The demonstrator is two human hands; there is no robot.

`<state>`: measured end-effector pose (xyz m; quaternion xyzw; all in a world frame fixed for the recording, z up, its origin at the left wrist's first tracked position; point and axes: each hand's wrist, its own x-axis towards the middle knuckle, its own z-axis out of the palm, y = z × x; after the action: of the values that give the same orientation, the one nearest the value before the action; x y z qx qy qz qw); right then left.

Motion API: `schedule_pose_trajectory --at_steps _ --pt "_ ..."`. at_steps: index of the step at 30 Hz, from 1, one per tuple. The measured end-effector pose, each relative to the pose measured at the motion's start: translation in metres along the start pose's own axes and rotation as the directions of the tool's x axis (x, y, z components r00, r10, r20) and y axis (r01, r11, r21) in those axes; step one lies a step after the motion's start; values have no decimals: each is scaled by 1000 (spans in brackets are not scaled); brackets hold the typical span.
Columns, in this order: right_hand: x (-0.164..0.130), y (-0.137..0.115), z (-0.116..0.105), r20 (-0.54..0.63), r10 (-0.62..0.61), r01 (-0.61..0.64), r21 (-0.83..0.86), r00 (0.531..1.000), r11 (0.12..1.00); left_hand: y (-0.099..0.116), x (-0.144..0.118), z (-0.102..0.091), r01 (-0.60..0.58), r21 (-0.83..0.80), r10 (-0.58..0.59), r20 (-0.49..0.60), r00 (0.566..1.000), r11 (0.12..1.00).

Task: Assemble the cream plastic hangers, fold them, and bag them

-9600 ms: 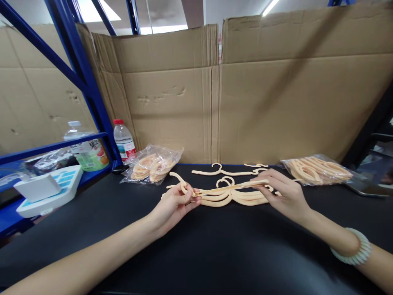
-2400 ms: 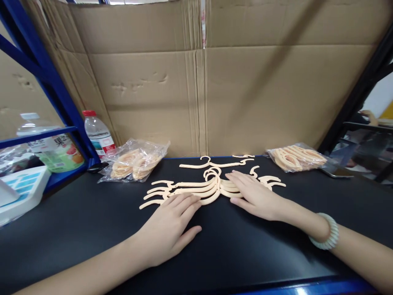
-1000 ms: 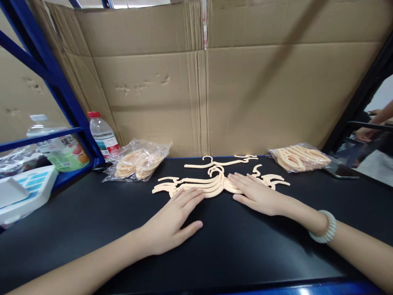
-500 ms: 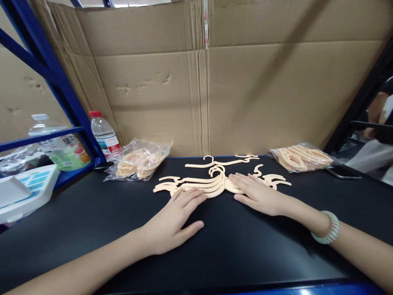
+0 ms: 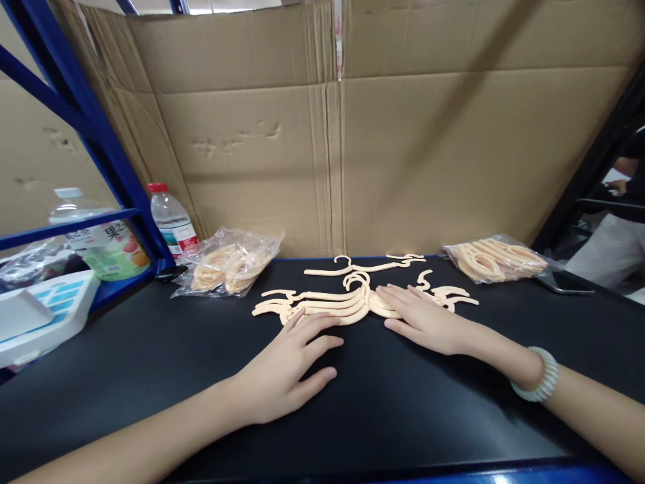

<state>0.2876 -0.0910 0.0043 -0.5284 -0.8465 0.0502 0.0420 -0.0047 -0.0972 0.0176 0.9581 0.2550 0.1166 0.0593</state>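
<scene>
My left hand (image 5: 287, 366) and right hand (image 5: 426, 319) lie flat and open on the counter (image 5: 151, 363), gripping nothing, fingertips at the fanned hangers (image 5: 347, 304) mid-counter. I judge I'm squaring the stack; next calls for gathering them evenly from both sides.

Only legible text: one large Chinese character, "果", on label of my green drink bottle (image 5: 108, 252), behind blue shelf rail left of me. Smaller print beside it too blurred. Red-capped water bottle (image 5: 171, 218), right of green one: red-blue label, print unreadable.
</scene>
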Motion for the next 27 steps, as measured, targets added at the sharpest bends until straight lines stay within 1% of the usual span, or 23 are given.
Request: schedule_pose_trajectory --at_steps 9,14,19,27 --pt "1 0 1 -34 -16 16 24 999 1000 0 0 1 -10 -25 9 -29 1000 1000" --pt "1 0 1 -32 -14 15 19 999 1000 1 0 0 -22 -23 21 -36 999 999" --pt "1 2 2 -50 -26 28 36 998 999 1 0 1 -40 -27 38 -75 996 999" --pt "-1 -1 0 -29 -9 10 20 1000 1000 2 0 1 -46 2 46 -82 996 999"
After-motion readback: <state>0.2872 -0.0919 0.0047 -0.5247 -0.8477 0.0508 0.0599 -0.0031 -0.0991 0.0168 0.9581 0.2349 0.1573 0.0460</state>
